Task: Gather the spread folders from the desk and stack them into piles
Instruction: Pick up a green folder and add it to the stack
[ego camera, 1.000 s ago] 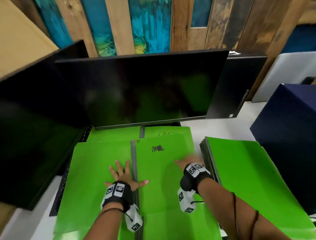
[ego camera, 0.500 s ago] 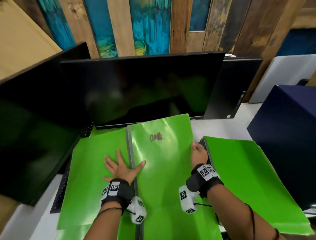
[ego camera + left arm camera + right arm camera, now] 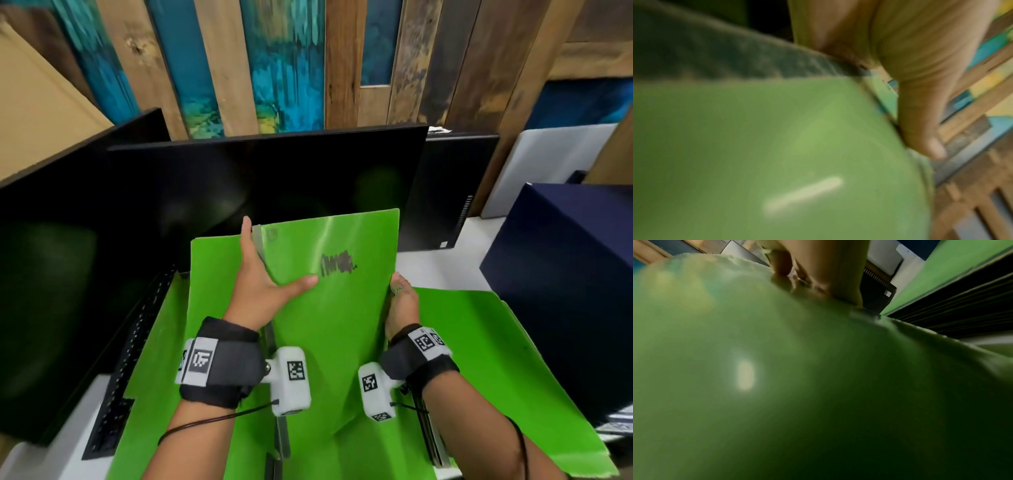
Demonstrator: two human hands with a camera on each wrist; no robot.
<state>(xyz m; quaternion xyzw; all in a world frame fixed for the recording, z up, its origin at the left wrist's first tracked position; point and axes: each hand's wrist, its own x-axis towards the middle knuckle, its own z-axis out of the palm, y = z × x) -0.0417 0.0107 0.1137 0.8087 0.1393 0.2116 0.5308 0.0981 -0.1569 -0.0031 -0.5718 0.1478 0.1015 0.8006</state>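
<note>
A green folder (image 3: 335, 308) with a black scribble and a grey spine is tilted up off the desk. My left hand (image 3: 263, 284) lies across the spine, fingers straight up the left side and thumb spread on the front cover. My right hand (image 3: 402, 298) pinches the folder's right edge. A green panel (image 3: 215, 274) left of the spine rises with it; whether it belongs to the same folder I cannot tell. The left wrist view shows my thumb (image 3: 920, 129) beside the cover (image 3: 777, 146). In the right wrist view the cover (image 3: 797, 386) fills the picture, and a pile of green folders (image 3: 496, 359) lies at the right.
Two black monitors (image 3: 274, 192) (image 3: 51, 274) stand close behind and to the left. A black computer case (image 3: 452, 192) is at the back right, and a navy box (image 3: 575, 274) borders the pile. More green folders (image 3: 154, 377) lie flat at the lower left.
The scribbled folder has risen from flat on the desk to tilted up. My left hand moved from the left folder onto the spine, and my right hand took the right edge.
</note>
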